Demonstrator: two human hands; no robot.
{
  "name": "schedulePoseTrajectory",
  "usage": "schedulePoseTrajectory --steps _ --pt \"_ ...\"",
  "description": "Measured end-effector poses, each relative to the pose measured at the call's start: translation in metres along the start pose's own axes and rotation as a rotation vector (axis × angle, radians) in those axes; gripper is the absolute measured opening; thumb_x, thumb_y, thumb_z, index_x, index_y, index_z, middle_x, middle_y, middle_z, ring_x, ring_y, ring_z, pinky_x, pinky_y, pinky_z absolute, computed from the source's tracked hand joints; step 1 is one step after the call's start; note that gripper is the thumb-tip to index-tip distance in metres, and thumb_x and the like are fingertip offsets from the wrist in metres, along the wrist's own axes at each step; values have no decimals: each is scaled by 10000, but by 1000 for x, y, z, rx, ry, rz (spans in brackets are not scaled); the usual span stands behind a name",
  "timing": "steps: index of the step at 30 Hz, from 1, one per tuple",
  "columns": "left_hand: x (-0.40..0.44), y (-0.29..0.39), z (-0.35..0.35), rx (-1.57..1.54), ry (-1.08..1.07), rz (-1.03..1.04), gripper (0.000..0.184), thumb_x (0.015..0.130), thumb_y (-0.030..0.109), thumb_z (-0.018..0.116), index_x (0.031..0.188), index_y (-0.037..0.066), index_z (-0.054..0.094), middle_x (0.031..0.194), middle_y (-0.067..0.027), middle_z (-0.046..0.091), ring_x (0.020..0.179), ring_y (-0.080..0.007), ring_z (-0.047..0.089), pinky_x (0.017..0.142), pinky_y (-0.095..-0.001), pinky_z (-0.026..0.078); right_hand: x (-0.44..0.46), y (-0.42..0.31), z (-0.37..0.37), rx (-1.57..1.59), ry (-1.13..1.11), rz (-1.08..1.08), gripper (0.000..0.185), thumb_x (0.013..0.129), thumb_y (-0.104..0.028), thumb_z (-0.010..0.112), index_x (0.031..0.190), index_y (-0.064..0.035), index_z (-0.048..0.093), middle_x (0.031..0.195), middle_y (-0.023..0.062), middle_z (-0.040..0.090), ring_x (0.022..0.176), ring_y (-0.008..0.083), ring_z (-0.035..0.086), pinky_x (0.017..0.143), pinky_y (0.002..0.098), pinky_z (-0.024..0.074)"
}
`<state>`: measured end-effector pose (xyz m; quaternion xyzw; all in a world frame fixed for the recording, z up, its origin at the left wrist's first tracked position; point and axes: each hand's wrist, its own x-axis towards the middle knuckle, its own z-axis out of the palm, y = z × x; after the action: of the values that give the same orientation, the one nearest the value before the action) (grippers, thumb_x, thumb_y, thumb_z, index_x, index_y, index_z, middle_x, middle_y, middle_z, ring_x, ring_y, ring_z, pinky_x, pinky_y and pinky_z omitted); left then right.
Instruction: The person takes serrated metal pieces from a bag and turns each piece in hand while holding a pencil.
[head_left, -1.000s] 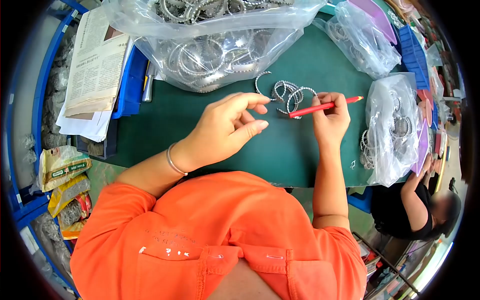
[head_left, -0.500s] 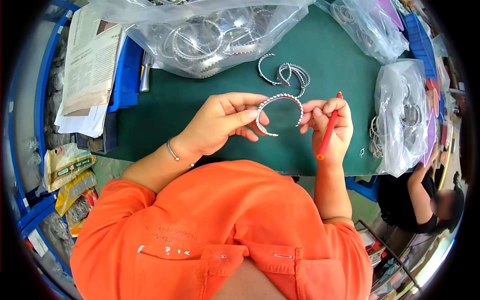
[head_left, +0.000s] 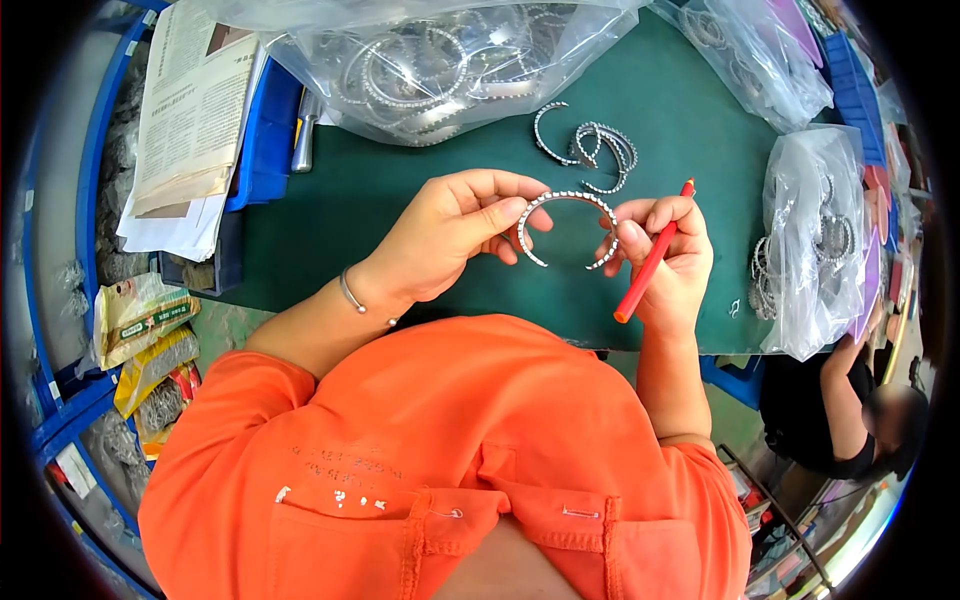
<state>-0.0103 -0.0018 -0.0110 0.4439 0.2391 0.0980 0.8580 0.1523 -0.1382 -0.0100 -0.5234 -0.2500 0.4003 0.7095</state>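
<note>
Between my two hands is an open silver cuff bracelet (head_left: pixel 572 195) with a studded outer edge, its gap facing my body. My left hand (head_left: pixel 462 232) pinches its left side between thumb and fingers. On the other side, the thumb and fingertips of my right hand (head_left: pixel 668 245) grip the bracelet's right side. A red pencil (head_left: pixel 648 268) is also tucked in my right hand, sloping down to the left. Just beyond my hands, several similar cuff bracelets (head_left: pixel 612 150) lie on the green table (head_left: pixel 400 185).
A clear plastic bag (head_left: pixel 440 85) of bracelets lies at the far side. More bagged bracelets (head_left: pixel 815 240) are at the right. Newspapers (head_left: pixel 195 110) rest by a blue bin (head_left: pixel 268 140) at the left. Another person (head_left: pixel 835 400) is at the lower right.
My right hand has closed its thumb onto the bracelet's right side, and the bracelet has turned so its gap faces my body. The pencil's lower end has swung left.
</note>
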Motion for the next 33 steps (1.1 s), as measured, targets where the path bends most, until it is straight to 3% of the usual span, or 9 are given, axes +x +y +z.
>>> schedulePoseTrajectory --steps 12,14,21,24,26,27,29,31,33 --pt "0 1 1 -161 30 -111 268 920 140 441 1098 -35 536 858 -91 616 655 -83 559 554 -208 466 -2 3 -1 0 -9 49 186 809 -4 594 832 -45 414 741 110 585 548 138 593 442 218 478" --pt "1 0 -2 -165 -14 -117 276 922 150 439 1103 -35 534 853 -90 615 648 -86 562 544 -209 463 -3 3 -1 -41 3 71 122 838 -7 541 848 -33 422 730 131 557 519 150 559 444 244 467" --pt "0 -2 -1 -105 -18 -108 247 904 110 470 1098 -27 541 908 -101 619 724 -109 593 617 -225 494 -5 0 0 25 -16 69 190 799 19 593 818 -43 415 747 117 584 572 140 593 468 222 482" --pt "0 -6 1 -52 9 -44 223 875 60 505 1075 -24 558 957 -109 615 821 -135 597 718 -251 499 -8 -1 0 -16 -30 -22 227 769 50 613 822 -47 415 782 121 586 646 146 590 536 224 475" --pt "1 -8 1 103 7 54 207 843 12 532 1042 -19 579 1019 -105 598 921 -150 574 810 -268 470 -12 -5 -5 -66 -167 -99 272 731 84 630 820 -53 414 808 127 585 713 161 578 595 249 464" --pt "2 -8 2 106 0 60 207 843 12 532 1042 -19 579 1019 -105 598 921 -150 574 810 -268 470 -15 -15 -5 -235 -213 -229 279 711 109 631 783 -51 415 801 138 589 733 169 572 631 264 462" --pt "2 -7 2 306 14 195 194 822 -15 546 1010 -16 594 1059 -93 582 970 -152 555 854 -272 446 -14 -35 -23 -645 -104 -691 267 706 117 630 748 -46 423 799 153 594 741 176 569 655 274 465" --pt "2 -8 0 295 18 189 184 820 -19 549 997 -12 596 1075 -82 570 970 -143 546 863 -268 433 -11 -61 -59 -809 259 -903 258 689 106 651 751 -33 443 804 172 602 751 206 577 680 297 471" --pt "2 -9 0 312 41 138 165 822 -5 556 982 -12 597 1032 -74 582 922 -131 557 815 -255 449 -5 -92 -116 -1074 560 -965 204 708 52 660 779 -16 481 808 150 615 758 221 589 704 307 473"
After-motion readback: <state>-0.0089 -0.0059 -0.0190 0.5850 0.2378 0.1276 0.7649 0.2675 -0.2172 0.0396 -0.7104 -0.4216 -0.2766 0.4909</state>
